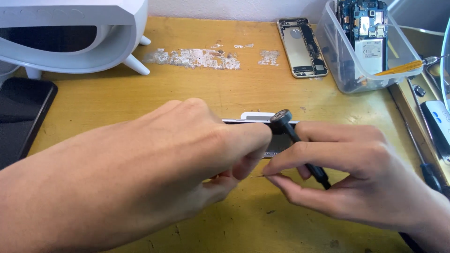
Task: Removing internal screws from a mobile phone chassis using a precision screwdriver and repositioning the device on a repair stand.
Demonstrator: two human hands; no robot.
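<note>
My left hand (pixel 187 154) reaches across the middle of the yellow wooden table (pixel 225 89), fingers curled over a flat grey phone-like device (pixel 260 121) that is mostly hidden beneath it. In my right hand (pixel 347 173) I grip a slim black screwdriver (pixel 293 136), its round cap pointing up and left. The tip is hidden between my fingers. Thumb and fingertips of both hands meet near a thin metal bit at the table surface.
An opened phone body (pixel 302 47) lies at the back. A clear plastic tub (pixel 365 47) holding circuit boards stands at the back right. A white appliance (pixel 70 33) and a black phone (pixel 18 117) sit at the left. Tools (pixel 422 140) lie along the right edge.
</note>
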